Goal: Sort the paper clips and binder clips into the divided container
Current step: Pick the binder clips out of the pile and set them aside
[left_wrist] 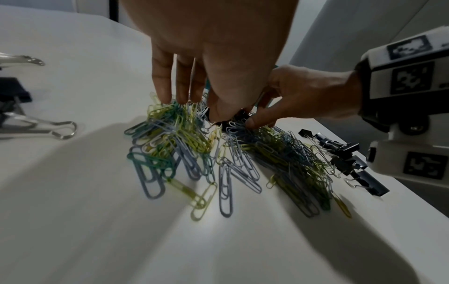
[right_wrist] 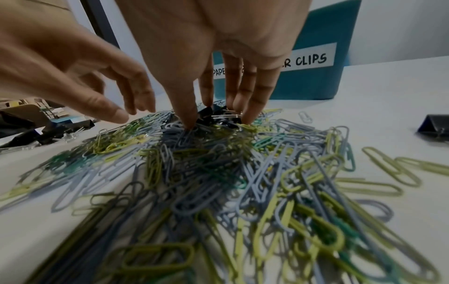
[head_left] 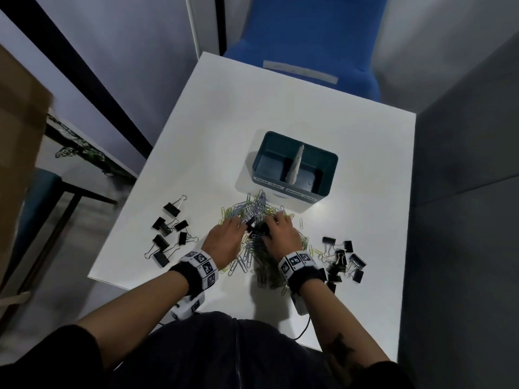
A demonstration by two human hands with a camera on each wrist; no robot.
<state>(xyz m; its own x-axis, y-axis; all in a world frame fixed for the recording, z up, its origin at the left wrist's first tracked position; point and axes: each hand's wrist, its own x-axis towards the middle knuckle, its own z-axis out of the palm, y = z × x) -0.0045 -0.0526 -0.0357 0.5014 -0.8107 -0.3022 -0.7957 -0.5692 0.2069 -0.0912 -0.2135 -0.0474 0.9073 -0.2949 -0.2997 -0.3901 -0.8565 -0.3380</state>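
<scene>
A heap of blue, green and yellow paper clips (head_left: 254,248) lies mid-table, with a few black binder clips (right_wrist: 209,113) buried at its far end. My right hand (head_left: 271,224) reaches down into the heap, thumb and fingers closing round one of those binder clips. My left hand (head_left: 241,224) is beside it, its straight fingers (left_wrist: 167,96) touching the paper clips. The teal divided container (head_left: 331,158) stands just beyond the heap, with near-side labels for paper clips on the left and binder clips on the right. Its two compartments look empty.
Loose binder clips lie in two groups, one at the left (head_left: 168,228) and one at the right (head_left: 344,258) of the heap. A blue chair (head_left: 303,37) stands past the table's far edge. A grey wall (head_left: 463,192) runs along the right side.
</scene>
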